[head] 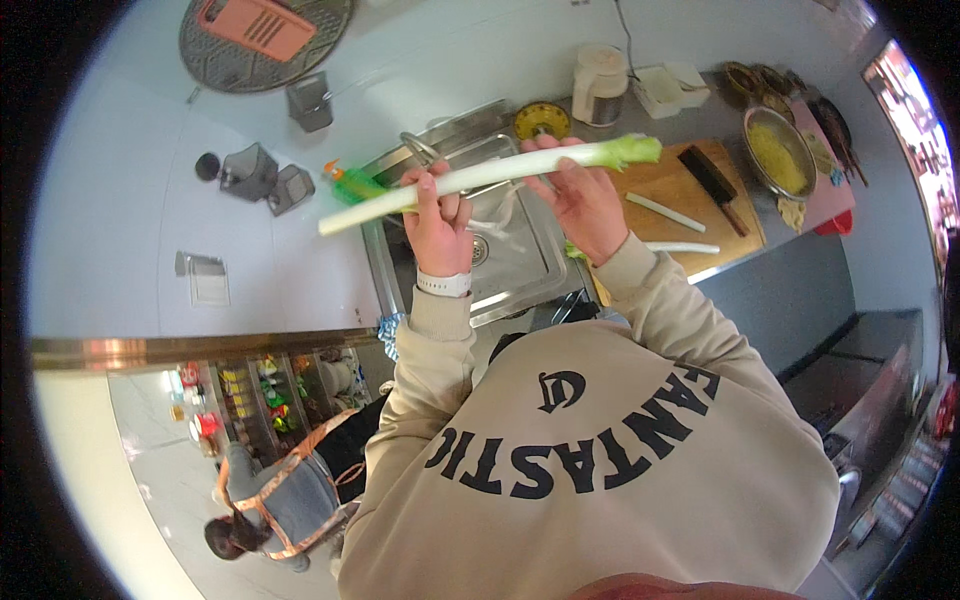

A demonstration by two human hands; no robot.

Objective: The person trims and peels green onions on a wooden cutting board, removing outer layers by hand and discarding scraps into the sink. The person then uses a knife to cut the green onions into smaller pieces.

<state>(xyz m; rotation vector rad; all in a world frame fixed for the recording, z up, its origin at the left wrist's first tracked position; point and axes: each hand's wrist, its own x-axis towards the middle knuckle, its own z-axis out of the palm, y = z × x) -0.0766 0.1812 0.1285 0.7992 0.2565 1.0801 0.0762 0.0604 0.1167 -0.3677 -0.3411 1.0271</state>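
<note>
A long white leek or green-onion stalk (502,174) with a pale green end is held up above the steel sink (502,277). My left hand (442,232) grips it left of its middle, the thumb lying over it. My right hand (585,195) supports it near the green end, fingers behind and thumb in front. Partly behind my right forearm, another white stalk (686,247) lies on the wooden cutting board (652,176). A shorter white piece (666,212) rests beside a dark-bladed cleaver (712,187) there.
A metal bowl of yellow shreds (776,154) stands right of the board. Behind the sink are a faucet (420,146), a green bottle (356,184), a yellow dish (541,120) and a white appliance (600,82). Another person (285,487) is near shelves at lower left.
</note>
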